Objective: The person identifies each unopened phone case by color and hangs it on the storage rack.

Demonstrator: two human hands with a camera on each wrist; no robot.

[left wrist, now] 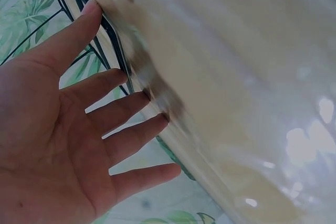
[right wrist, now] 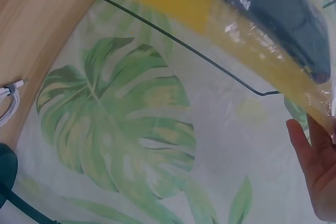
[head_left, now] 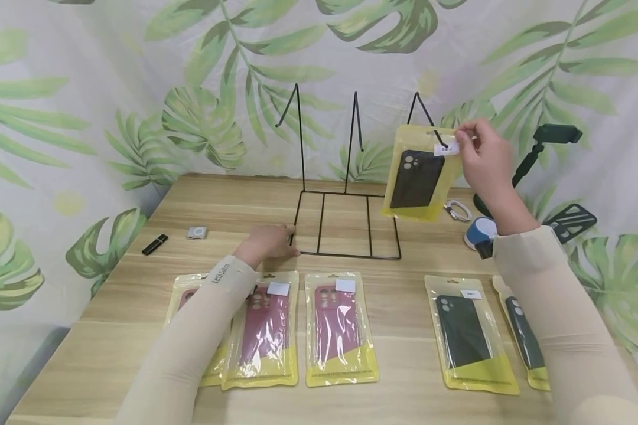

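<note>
Five packaged phone cases lie along the near edge of the wooden table [head_left: 404, 407]: three pink ones [head_left: 340, 327] on the left, partly under the person's left forearm, and two dark ones [head_left: 470, 339] on the right, the far one half hidden by the right sleeve. Up behind them stands the black wire rack [head_left: 348, 200], three hooks rising from a gridded base. The right hand [head_left: 486, 156] is raised at the rightmost hook, fingers pinching the top of a yellow-backed bag with a dark case [head_left: 417, 174]; the bag hangs in the air at that hook, tilted slightly, its white label by the fingertips. The left hand [head_left: 268, 242] rests flat on the table, fingers spread and straight, touching the rack's base at its front left corner; the left wrist view shows the open palm [left wrist: 47, 145] against the wire.

Over on the left of the table sit a black USB stick [head_left: 155, 244] and a small grey square gadget [head_left: 196, 232]. To the right, a coiled white cable [head_left: 458, 209], a blue-and-white round object [head_left: 479, 233] and a dark green stand [head_left: 542, 150]. A leaf-printed cloth [head_left: 138, 88] drapes all round as backdrop.
</note>
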